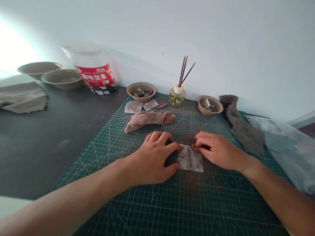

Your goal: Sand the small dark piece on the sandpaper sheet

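A small rectangular sheet point(190, 160), whitish with brown smears like worn sandpaper, lies flat on the green cutting mat point(157, 209). My left hand point(155, 159) rests at its left edge, thumb and forefinger spread apart and pressing on it. Over the sheet's upper right corner, my right hand point(216, 149) has its fingertips pinched together. Whatever sits in that pinch is too small and hidden to make out. Just beyond my left hand lies a crumpled pinkish-brown cloth point(150, 120).
Behind are more sheet pieces point(133, 107), a bowl of stones point(141, 90), a reed diffuser point(176, 97) and another small bowl point(210, 109). A grey cloth point(246, 131) and plastic bag point(283, 144) lie right. Leftward stand a red-labelled jar point(94, 73), bowls point(64, 80) and cloth point(23, 98).
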{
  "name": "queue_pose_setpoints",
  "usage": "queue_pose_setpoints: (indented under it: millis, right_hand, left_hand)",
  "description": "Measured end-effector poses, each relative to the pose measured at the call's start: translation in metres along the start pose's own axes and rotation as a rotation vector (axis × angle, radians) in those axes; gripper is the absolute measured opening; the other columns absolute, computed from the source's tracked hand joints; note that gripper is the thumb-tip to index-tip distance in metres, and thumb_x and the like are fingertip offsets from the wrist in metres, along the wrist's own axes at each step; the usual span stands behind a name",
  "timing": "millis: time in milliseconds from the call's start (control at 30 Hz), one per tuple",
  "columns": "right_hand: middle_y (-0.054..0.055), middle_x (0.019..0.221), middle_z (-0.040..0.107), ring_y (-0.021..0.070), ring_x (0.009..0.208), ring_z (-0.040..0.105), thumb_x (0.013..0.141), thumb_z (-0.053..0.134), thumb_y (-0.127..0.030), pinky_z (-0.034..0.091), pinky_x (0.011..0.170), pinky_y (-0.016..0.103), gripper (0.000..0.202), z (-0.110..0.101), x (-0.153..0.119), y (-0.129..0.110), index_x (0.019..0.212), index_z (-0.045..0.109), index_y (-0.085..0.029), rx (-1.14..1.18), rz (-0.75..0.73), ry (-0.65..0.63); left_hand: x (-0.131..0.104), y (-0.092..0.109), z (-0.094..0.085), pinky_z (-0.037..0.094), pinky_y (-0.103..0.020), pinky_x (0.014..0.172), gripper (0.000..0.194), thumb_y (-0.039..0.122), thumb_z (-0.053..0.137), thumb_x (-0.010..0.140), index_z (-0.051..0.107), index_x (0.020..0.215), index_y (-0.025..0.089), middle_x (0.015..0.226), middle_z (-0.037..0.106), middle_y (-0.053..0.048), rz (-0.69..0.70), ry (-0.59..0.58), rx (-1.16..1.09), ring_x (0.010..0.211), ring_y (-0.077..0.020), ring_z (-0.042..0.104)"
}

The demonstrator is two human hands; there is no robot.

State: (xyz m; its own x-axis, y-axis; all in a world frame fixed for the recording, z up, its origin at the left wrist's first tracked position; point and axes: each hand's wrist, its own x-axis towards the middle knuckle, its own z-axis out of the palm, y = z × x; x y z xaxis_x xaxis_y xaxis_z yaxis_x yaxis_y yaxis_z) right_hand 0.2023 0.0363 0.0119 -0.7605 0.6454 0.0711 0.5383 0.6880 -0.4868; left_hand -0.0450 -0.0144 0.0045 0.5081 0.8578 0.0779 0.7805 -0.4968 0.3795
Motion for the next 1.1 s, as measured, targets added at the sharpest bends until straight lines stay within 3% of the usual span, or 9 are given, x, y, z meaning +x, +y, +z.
queue_pose_setpoints:
  millis: [100, 267, 433, 567, 733, 867, 1033, 1100]
  right_hand:
    - [0.000, 0.090, 0.065, 0.0147, 0.082, 0.062, 0.093, 0.062, -0.012, 0.046, 0.074, 0.027, 0.013, 0.0002, -0.0016, -0.0030, 0.083, 0.063, -0.021, 0.058, -0.092, -0.109]
    - [0.003, 0.098, 0.066, 0.0161, 0.087, 0.062, 0.094, 0.060, -0.014, 0.047, 0.078, 0.029, 0.011, 0.0001, -0.0018, -0.0006, 0.086, 0.063, -0.021, -0.007, -0.004, 0.006]
    - [0.000, 0.091, 0.064, 0.0146, 0.083, 0.061, 0.092, 0.062, -0.011, 0.046, 0.073, 0.027, 0.013, 0.0007, -0.0008, -0.0035, 0.083, 0.062, -0.021, 0.054, -0.094, -0.110]
    - [0.002, 0.096, 0.065, 0.0159, 0.086, 0.062, 0.094, 0.060, -0.012, 0.047, 0.078, 0.029, 0.013, -0.0017, 0.0016, -0.0016, 0.084, 0.063, -0.021, 0.012, -0.019, 0.007]
    - [0.000, 0.089, 0.065, 0.0140, 0.082, 0.062, 0.093, 0.063, -0.014, 0.047, 0.073, 0.026, 0.013, -0.0023, 0.0000, -0.0025, 0.082, 0.063, -0.021, 0.120, -0.137, -0.175]
    - [0.002, 0.097, 0.066, 0.0159, 0.088, 0.062, 0.095, 0.059, -0.014, 0.047, 0.079, 0.029, 0.014, -0.0029, 0.0015, -0.0024, 0.083, 0.062, -0.020, 0.049, -0.041, -0.041]
    - [-0.002, 0.090, 0.065, 0.0131, 0.081, 0.062, 0.093, 0.061, -0.013, 0.045, 0.073, 0.025, 0.014, -0.0065, 0.0026, -0.0048, 0.083, 0.063, -0.022, 0.077, -0.156, -0.243]
    - [0.000, 0.094, 0.066, 0.0147, 0.085, 0.063, 0.095, 0.060, -0.015, 0.046, 0.076, 0.027, 0.011, -0.0057, 0.0036, -0.0034, 0.087, 0.064, -0.022, 0.054, -0.150, -0.172]
  left_hand:
    - [0.0004, -0.0001, 0.0000, 0.037, -0.056, 0.106, 0.043, 0.041, 0.064, 0.085, 0.060, 0.127, 0.032, 0.124, 0.052, -0.006, 0.001, -0.005, -0.001, 0.119, -0.0322, 0.044]
    - [0.0015, -0.0007, 0.0008, 0.036, -0.057, 0.106, 0.043, 0.042, 0.063, 0.086, 0.059, 0.128, 0.032, 0.124, 0.052, -0.006, 0.000, 0.002, 0.003, 0.119, -0.0325, 0.043]
    - [0.0013, -0.0009, 0.0009, 0.037, -0.056, 0.105, 0.044, 0.040, 0.064, 0.084, 0.059, 0.128, 0.032, 0.123, 0.051, -0.006, 0.006, -0.003, 0.006, 0.118, -0.0319, 0.044]
    - [0.0008, -0.0004, 0.0008, 0.037, -0.056, 0.105, 0.044, 0.041, 0.063, 0.085, 0.059, 0.128, 0.032, 0.123, 0.051, -0.006, 0.006, 0.012, 0.007, 0.118, -0.0317, 0.044]
    - [0.0010, 0.0007, 0.0004, 0.037, -0.056, 0.105, 0.043, 0.041, 0.065, 0.084, 0.061, 0.126, 0.031, 0.123, 0.051, -0.007, 0.004, 0.002, -0.001, 0.117, -0.0322, 0.044]
    - [0.0006, 0.0006, -0.0001, 0.037, -0.056, 0.106, 0.043, 0.042, 0.064, 0.085, 0.060, 0.126, 0.031, 0.123, 0.051, -0.006, -0.003, 0.002, 0.003, 0.119, -0.0326, 0.043]
    - [0.0002, 0.0002, -0.0001, 0.037, -0.056, 0.106, 0.043, 0.041, 0.064, 0.084, 0.060, 0.126, 0.031, 0.124, 0.051, -0.006, 0.000, -0.006, -0.001, 0.117, -0.0323, 0.044]
    - [0.0002, 0.0003, 0.0002, 0.037, -0.056, 0.105, 0.043, 0.040, 0.063, 0.084, 0.060, 0.126, 0.030, 0.123, 0.051, -0.007, 0.002, -0.008, 0.003, 0.117, -0.0323, 0.044]
